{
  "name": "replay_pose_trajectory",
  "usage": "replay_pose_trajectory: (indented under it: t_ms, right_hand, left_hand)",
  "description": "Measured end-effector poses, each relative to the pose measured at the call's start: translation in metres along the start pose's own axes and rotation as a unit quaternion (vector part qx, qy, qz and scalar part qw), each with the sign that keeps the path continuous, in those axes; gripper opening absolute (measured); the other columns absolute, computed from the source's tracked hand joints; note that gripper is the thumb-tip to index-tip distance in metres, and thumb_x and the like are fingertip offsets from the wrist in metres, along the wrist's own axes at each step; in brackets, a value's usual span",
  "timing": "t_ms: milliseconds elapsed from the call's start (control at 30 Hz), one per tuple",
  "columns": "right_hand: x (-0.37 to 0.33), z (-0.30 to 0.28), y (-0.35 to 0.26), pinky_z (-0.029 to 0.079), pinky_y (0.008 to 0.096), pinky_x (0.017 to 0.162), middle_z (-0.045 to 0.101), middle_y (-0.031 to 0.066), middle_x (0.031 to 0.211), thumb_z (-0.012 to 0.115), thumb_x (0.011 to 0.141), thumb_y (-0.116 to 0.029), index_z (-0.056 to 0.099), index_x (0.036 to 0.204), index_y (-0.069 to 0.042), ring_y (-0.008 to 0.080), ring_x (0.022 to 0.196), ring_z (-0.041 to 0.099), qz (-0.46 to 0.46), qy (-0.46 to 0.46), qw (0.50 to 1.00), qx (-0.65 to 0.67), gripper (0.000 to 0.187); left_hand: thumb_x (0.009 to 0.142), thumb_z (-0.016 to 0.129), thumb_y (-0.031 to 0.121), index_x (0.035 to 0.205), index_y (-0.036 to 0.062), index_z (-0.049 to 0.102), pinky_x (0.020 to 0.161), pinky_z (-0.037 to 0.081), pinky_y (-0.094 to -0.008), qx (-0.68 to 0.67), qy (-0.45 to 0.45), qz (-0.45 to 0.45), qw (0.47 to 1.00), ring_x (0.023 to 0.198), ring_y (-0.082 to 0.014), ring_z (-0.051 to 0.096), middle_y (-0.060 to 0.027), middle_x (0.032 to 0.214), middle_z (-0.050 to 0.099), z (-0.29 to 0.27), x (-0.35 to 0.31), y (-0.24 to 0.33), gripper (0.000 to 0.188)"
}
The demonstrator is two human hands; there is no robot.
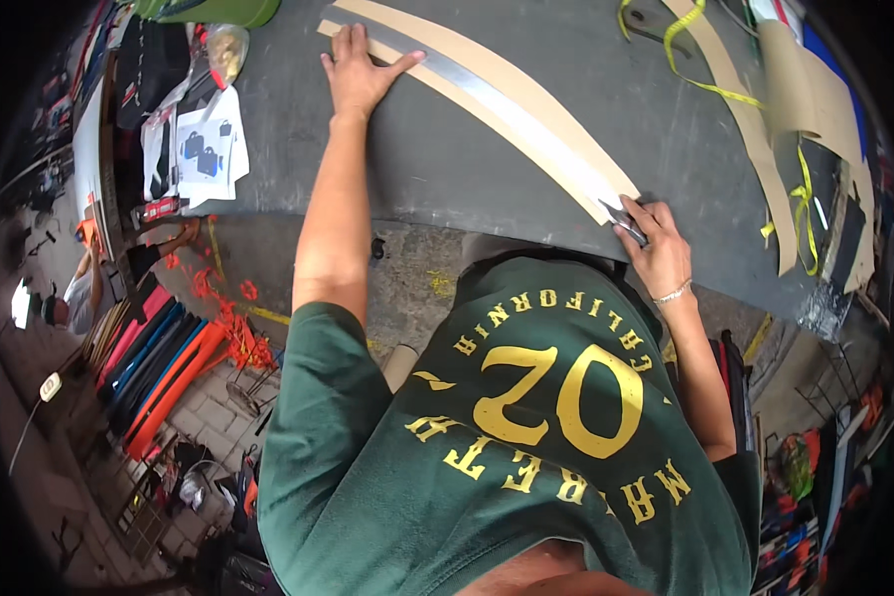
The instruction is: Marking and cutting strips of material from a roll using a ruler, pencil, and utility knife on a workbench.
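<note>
A long strip of tan cardboard (556,91) lies slantwise across the dark grey worktable, with a shiny metal straightedge (472,87) along its middle. My left hand (358,77) is spread flat at their far left end, thumb and fingers apart, pressing on the straightedge and cardboard. At the near right end, my right hand (660,248) closes around a slim dark tool with a silvery tip (628,226). The tip rests near the end of the straightedge; glare and my fingers hide the tool's exact kind.
On the worktable (288,119), a yellow tape measure (680,50) crosses another cardboard strip (755,119) at right, beside curled brown sheets (815,99). Printed papers (209,149), a plastic bag (226,55) and a green container (214,10) sit at left. Colourful fabric rolls (169,368) stand below.
</note>
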State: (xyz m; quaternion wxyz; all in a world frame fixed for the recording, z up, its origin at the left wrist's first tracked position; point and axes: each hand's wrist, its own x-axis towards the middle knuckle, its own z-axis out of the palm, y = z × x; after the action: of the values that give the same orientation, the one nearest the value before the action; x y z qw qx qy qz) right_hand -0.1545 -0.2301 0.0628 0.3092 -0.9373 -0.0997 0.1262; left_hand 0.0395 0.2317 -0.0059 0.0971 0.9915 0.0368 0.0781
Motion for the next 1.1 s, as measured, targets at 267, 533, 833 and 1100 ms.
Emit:
replay_pose_trajectory:
  t_ms: [267, 533, 833, 1100]
  right_hand:
    - [0.002, 0.002, -0.001, 0.055, 0.0381, 0.078, 0.060, 0.0081, 0.106, 0.078, 0.087, -0.013, 0.071, 0.130, -0.017, 0.0263, 0.088, 0.068, 0.041, -0.005, 0.999, 0.018, 0.044]
    - [0.003, 0.003, 0.003, 0.056, 0.0396, 0.081, 0.062, 0.0087, 0.115, 0.078, 0.086, -0.013, 0.070, 0.129, -0.016, 0.0302, 0.095, 0.068, 0.029, 0.007, 0.999, 0.031, 0.044]
    - [0.004, 0.007, 0.003, 0.057, 0.0382, 0.084, 0.064, 0.0091, 0.115, 0.078, 0.085, -0.012, 0.071, 0.127, -0.015, 0.0295, 0.098, 0.068, 0.023, 0.022, 0.998, 0.049, 0.042]
    - [0.000, 0.004, 0.001, 0.058, 0.0379, 0.081, 0.065, 0.0063, 0.116, 0.078, 0.084, -0.011, 0.071, 0.126, -0.017, 0.0291, 0.098, 0.069, 0.044, 0.035, 0.998, 0.028, 0.044]
  left_hand:
    - [0.067, 0.068, 0.086, 0.157, 0.0022, 0.035, 0.127, 0.012, -0.0545, 0.012, -0.002, -0.013, 1.000, 0.155, -0.0287, 0.023, -0.0181, 0.165, 0.029, -0.003, -0.002, 0.000, 0.127]
    - [0.073, 0.068, 0.083, 0.152, 0.0032, 0.044, 0.124, 0.016, -0.0588, 0.017, 0.026, 0.018, 0.999, 0.150, -0.0302, 0.035, -0.0175, 0.160, 0.037, 0.000, 0.000, -0.008, 0.114]
    - [0.070, 0.067, 0.086, 0.153, 0.0019, 0.041, 0.124, 0.016, -0.0607, 0.015, 0.011, -0.002, 1.000, 0.153, -0.0299, 0.027, -0.0174, 0.160, 0.036, -0.005, 0.000, -0.016, 0.122]
    - [0.066, 0.067, 0.088, 0.153, -0.0013, 0.039, 0.125, 0.015, -0.0589, -0.023, 0.006, -0.015, 1.000, 0.154, -0.0301, 0.025, -0.0194, 0.161, 0.033, -0.006, -0.003, 0.004, 0.128]
